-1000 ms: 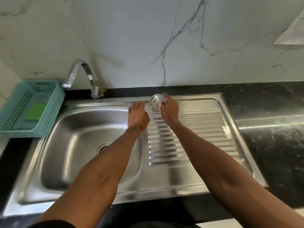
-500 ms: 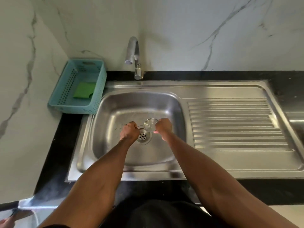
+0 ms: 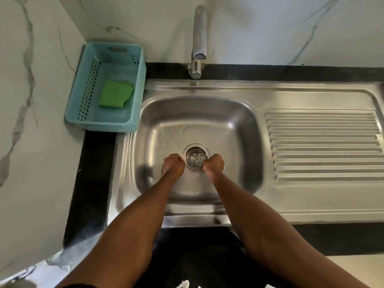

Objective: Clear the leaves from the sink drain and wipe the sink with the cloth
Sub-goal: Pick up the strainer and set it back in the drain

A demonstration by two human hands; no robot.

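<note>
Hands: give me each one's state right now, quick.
Left hand: closed in a fist beside the drain, holding nothing visible.
Right hand: closed, grip on the metal drain strainer, which sits tilted at the drain opening.

Black countertop (image 3: 93, 183): steel sink (image 3: 311, 210) set in; teal basket (image 3: 139, 84) at left corner.
</note>
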